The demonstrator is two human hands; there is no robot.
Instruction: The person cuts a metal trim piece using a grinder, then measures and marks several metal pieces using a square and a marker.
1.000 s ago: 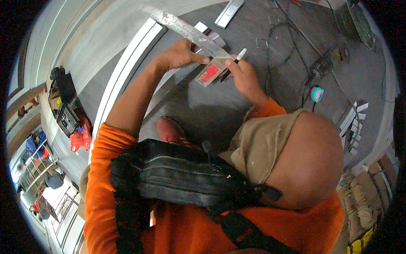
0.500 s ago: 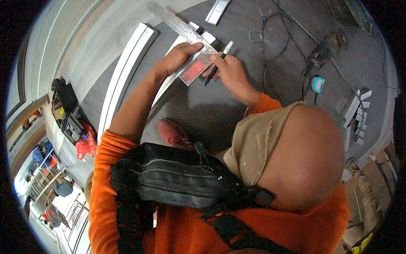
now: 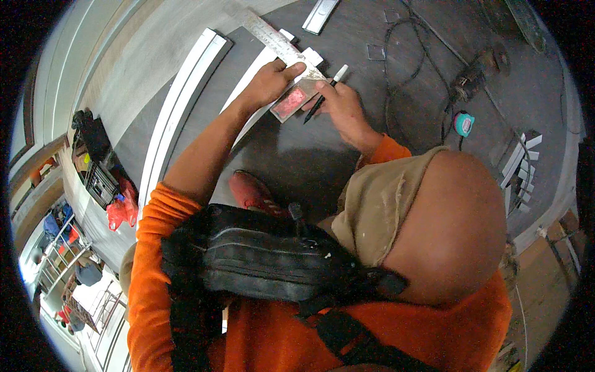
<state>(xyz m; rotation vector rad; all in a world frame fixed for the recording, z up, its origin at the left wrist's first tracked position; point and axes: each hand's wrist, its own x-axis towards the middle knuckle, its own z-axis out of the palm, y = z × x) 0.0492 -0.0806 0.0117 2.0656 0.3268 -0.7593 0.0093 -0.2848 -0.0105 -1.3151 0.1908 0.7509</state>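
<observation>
Curled left hand (image 3: 273, 84) is holding a metal square (image 3: 276, 41) over the end of a white strip (image 3: 249, 78), right hand (image 3: 344, 105) clutching a marker (image 3: 339, 74).

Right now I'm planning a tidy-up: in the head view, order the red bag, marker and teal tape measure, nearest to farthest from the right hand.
1. Marker, held in the right hand.
2. Teal tape measure, to the hand's right.
3. Red bag, far left.

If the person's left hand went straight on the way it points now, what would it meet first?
Most likely the blade of the metal square, which the left hand seems to touch; just past it lies a short white piece, though depth is hard to judge.
</observation>
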